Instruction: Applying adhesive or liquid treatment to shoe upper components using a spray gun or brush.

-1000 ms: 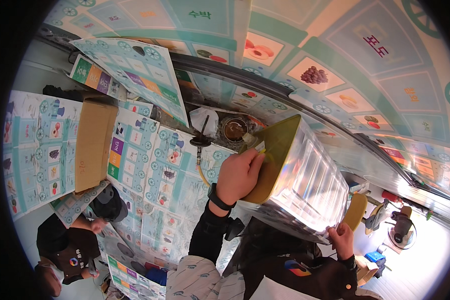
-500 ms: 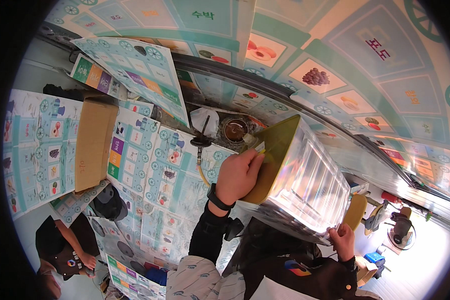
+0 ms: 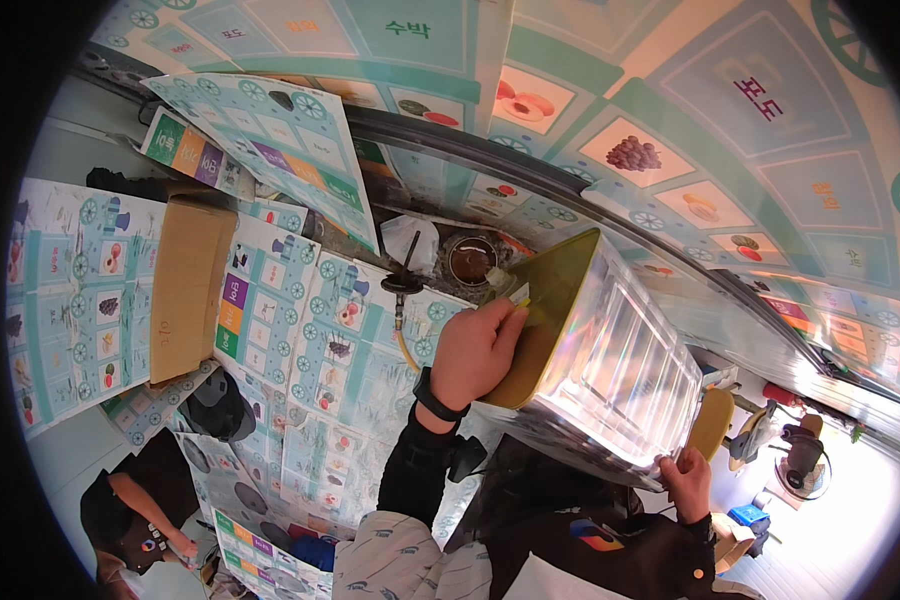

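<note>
A large square metal can (image 3: 625, 350) is tipped on its side in front of me, its yellow-gold top facing left. My left hand (image 3: 473, 350) is closed at that top, thumb and fingers pinched by a small yellow part, perhaps its handle. My right hand (image 3: 686, 482) grips the can's lower right edge. Beside the top, a clear spout (image 3: 502, 280) points at a round cup (image 3: 472, 260) with brown contents. Whether liquid is flowing I cannot tell. Left of the cup stand a white crumpled bag (image 3: 408, 243) and a dark metal fitting with a rod (image 3: 401, 284).
Printed fruit-picture sheets (image 3: 260, 310) cover the work surface, and a large printed panel (image 3: 670, 120) rises beyond the can. A cardboard strip (image 3: 185, 290) and a black cap (image 3: 217, 408) lie left. A co-worker (image 3: 135, 510) bends at lower left. A fan (image 3: 803, 462) stands right.
The co-worker at lower left has bent lower and shifted right, the arm reaching further down. My hands and the metal can hold practically the same pose.
</note>
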Demonstrator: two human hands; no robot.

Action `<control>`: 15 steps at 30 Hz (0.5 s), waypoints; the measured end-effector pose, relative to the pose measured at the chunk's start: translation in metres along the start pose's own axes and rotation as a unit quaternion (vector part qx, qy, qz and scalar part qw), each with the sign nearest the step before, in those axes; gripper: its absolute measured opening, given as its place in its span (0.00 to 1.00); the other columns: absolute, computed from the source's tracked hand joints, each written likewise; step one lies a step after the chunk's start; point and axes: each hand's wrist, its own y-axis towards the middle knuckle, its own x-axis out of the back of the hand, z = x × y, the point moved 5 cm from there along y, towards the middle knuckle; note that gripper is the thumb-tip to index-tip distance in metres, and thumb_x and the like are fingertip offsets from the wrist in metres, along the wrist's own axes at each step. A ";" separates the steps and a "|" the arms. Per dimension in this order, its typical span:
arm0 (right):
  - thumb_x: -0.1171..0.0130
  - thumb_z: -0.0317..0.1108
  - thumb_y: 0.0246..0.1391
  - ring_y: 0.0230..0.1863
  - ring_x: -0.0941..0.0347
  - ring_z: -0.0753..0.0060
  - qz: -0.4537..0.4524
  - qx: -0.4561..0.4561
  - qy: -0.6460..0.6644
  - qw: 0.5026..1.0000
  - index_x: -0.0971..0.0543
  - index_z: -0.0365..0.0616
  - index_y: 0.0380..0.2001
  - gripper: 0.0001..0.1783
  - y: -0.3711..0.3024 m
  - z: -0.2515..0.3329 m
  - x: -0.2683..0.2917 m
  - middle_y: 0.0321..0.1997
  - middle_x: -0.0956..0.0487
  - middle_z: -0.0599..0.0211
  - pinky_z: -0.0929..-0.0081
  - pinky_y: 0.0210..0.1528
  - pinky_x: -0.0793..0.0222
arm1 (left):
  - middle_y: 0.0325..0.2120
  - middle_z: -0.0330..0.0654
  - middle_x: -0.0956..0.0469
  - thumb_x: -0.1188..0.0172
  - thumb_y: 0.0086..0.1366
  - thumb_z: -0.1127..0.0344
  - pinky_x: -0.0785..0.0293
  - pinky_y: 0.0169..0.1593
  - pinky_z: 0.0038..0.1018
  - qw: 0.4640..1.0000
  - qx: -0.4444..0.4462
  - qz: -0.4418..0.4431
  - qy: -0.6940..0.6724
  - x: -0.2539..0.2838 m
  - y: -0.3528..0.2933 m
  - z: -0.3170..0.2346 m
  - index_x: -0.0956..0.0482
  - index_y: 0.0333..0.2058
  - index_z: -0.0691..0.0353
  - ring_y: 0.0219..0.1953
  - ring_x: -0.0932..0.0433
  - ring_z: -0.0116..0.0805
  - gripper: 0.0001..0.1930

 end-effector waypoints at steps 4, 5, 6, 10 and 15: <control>0.25 0.50 0.48 0.20 0.36 0.85 0.000 -0.002 -0.014 1.000 0.35 0.43 0.18 0.30 0.002 -0.007 0.003 0.16 0.36 0.77 0.80 0.21 0.42 | 0.17 0.54 0.26 0.41 0.68 0.62 0.34 0.25 0.48 1.000 0.003 0.001 -0.002 0.000 0.000 0.000 0.25 0.27 0.63 0.24 0.26 0.60 0.12; 0.25 0.50 0.48 0.20 0.36 0.84 -0.001 0.002 -0.020 1.000 0.34 0.43 0.18 0.30 0.002 -0.009 0.004 0.16 0.35 0.77 0.79 0.21 0.42 | 0.18 0.54 0.26 0.41 0.68 0.62 0.34 0.25 0.48 1.000 0.005 0.002 -0.003 0.000 0.000 0.000 0.25 0.27 0.63 0.24 0.26 0.60 0.12; 0.25 0.50 0.48 0.20 0.36 0.84 -0.001 0.002 -0.019 1.000 0.34 0.43 0.18 0.30 0.001 -0.004 0.002 0.16 0.35 0.77 0.79 0.21 0.42 | 0.18 0.54 0.26 0.41 0.68 0.62 0.34 0.26 0.48 1.000 0.006 0.003 -0.004 0.001 0.000 0.001 0.25 0.27 0.63 0.24 0.26 0.60 0.12; 0.25 0.51 0.47 0.21 0.41 0.84 -0.005 -0.006 -0.013 1.000 0.34 0.43 0.18 0.31 -0.001 0.000 0.000 0.17 0.37 0.78 0.77 0.21 0.46 | 0.18 0.54 0.26 0.41 0.68 0.62 0.34 0.26 0.48 1.000 0.011 0.008 0.002 0.002 0.000 0.001 0.25 0.28 0.63 0.24 0.26 0.60 0.12; 0.25 0.52 0.47 0.21 0.42 0.85 -0.009 0.004 -0.030 1.000 0.35 0.43 0.18 0.31 0.002 -0.011 0.005 0.17 0.37 0.78 0.78 0.22 0.47 | 0.20 0.56 0.26 0.41 0.68 0.65 0.32 0.26 0.37 0.999 0.019 0.026 0.007 0.003 0.001 0.001 0.23 0.31 0.66 0.24 0.25 0.58 0.10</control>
